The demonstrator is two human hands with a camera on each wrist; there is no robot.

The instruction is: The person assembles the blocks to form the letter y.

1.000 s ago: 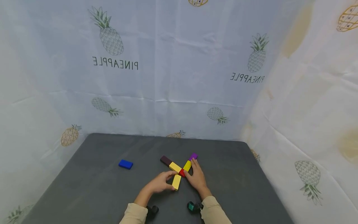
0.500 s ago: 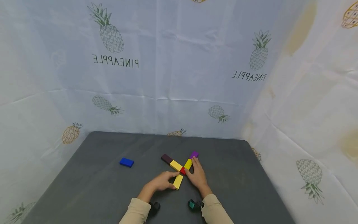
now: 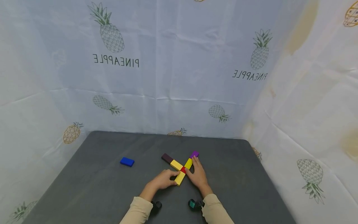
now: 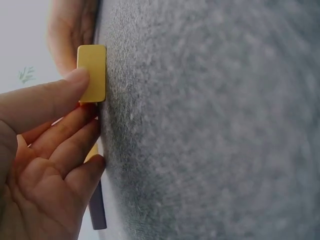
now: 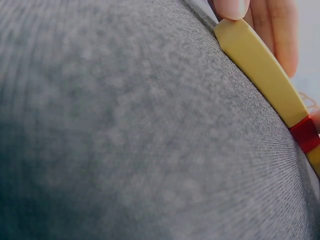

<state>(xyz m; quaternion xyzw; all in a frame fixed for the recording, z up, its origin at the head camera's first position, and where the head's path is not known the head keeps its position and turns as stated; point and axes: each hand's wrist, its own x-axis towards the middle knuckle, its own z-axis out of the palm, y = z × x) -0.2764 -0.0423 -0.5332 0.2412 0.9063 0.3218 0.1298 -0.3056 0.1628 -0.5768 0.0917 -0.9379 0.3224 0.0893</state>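
Flat rectangular blocks form a cross on the dark table, around a small red block (image 3: 183, 170). My left hand (image 3: 162, 181) grips the near pale yellow block (image 3: 180, 179), thumb at its near end and fingers by its far end. In the right wrist view this block (image 5: 262, 72) meets the red one end to side. My right hand (image 3: 199, 178) has its thumb by the red block and its extended fingers along the bright yellow block (image 3: 188, 164), just short of the purple block (image 3: 194, 153). Another pale yellow block (image 3: 176, 165) and a dark brown block (image 3: 167, 158) make the upper left arm.
A blue block (image 3: 127, 161) lies by itself on the left side of the table (image 3: 98, 186). White curtains (image 3: 167, 77) printed with pineapples hang behind and beside the table. Black wrist devices (image 3: 195, 204) sit under both wrists.
My left hand has moved the near pale yellow block slightly up and right, closing the gap to the red block. My right hand stays in place on the blocks; the head view tilts slightly.
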